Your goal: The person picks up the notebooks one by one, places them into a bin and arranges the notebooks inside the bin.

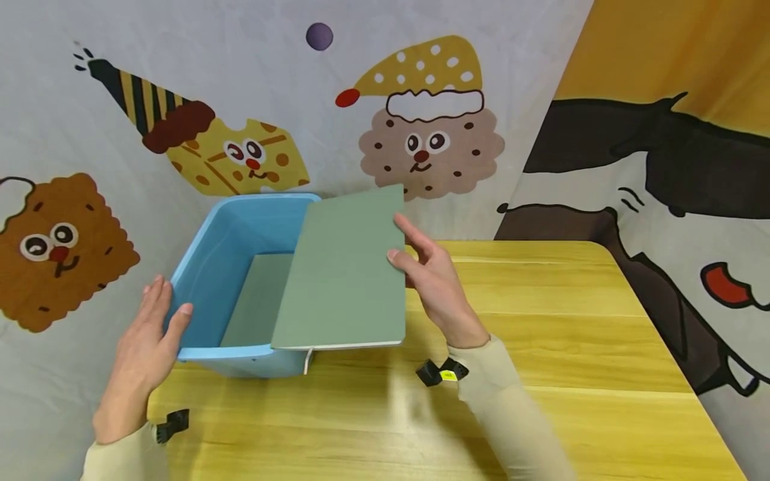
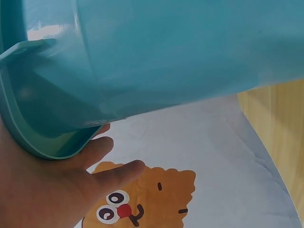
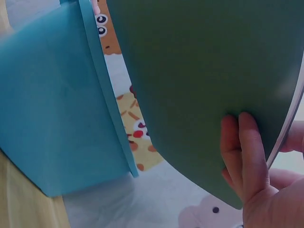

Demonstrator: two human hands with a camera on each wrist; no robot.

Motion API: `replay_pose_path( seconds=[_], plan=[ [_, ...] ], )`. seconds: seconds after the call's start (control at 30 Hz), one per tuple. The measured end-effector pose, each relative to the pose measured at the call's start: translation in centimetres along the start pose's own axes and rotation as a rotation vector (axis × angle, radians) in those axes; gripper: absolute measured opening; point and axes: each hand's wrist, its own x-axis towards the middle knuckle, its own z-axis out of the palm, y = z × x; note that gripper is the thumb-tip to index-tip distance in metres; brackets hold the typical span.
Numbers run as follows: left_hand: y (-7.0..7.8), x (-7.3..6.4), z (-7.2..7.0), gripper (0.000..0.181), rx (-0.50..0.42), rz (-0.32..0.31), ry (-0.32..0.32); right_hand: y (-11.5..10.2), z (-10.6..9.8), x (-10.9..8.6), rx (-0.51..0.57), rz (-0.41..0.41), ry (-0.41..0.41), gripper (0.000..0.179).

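Note:
My right hand (image 1: 436,284) pinches the right edge of a thin green notebook (image 1: 349,270), thumb on top and fingers beneath. The notebook is tilted over the right side of a blue plastic bin (image 1: 210,267), its left part hiding some of the opening. Inside, on the bin's floor, lies another flat green item (image 1: 261,300) that looks like a similar notebook. My left hand (image 1: 147,341) rests against the bin's left rim with fingers extended. In the right wrist view, fingers (image 3: 249,147) press the notebook's underside (image 3: 204,71), apart from the bin's side (image 3: 61,99).
The bin stands at the left back of a yellow wood-grain table (image 1: 541,321). A cloth backdrop (image 1: 252,67) with cartoon food figures hangs behind it. Black wrist devices (image 1: 442,372) sit on both sleeves. A thin pale strip (image 1: 308,361) hangs below the notebook's front edge.

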Motion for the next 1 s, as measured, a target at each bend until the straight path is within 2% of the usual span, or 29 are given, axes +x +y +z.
replay_pose_path(
  seconds=[0.4, 0.73, 1.0],
  plan=[
    [0.0, -0.3, -0.1, 0.068, -0.005, -0.011, -0.014, 1.6, 4.3, 2.8, 0.055, 0.010, 0.021, 0.062],
    [0.2, 0.1, -0.2, 0.070, 0.001, -0.022, -0.012, 2.9, 7.4, 4.3, 0.032, 0.024, 0.013, 0.065],
    [0.2, 0.1, 0.0, 0.071, 0.008, -0.037, -0.008, 3.9, 9.7, 5.4, 0.007, 0.029, 0.045, 0.064]
  ],
)
